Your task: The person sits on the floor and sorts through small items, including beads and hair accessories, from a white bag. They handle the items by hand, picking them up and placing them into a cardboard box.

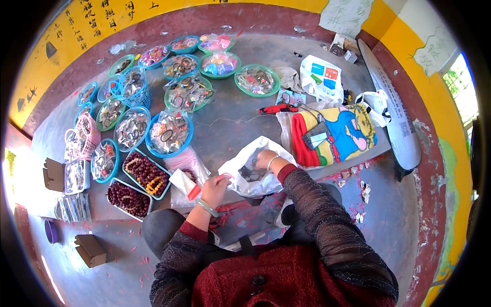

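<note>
A white plastic bag (244, 155) sits with its mouth spread at the near edge of the grey platform, right in front of me. My left hand (215, 189) pinches the left side of its rim. My right hand (265, 160) reaches into the mouth with curled fingers, over clear packets (251, 173) inside; what those fingers hold, if anything, is hidden. Just left of the bag lie a white packet with a red end (182, 183) and a clear plastic sheet (187, 161), with dark beads (190, 174) beside them.
Baskets of small bagged goods (167, 132) crowd the left and back. Trays of dark red beads (147, 174) stand near left. At right lie a colourful folded blanket (335, 134), a phone-like dark slab (317, 137), a red tool (279, 109) and a printed white bag (321, 79).
</note>
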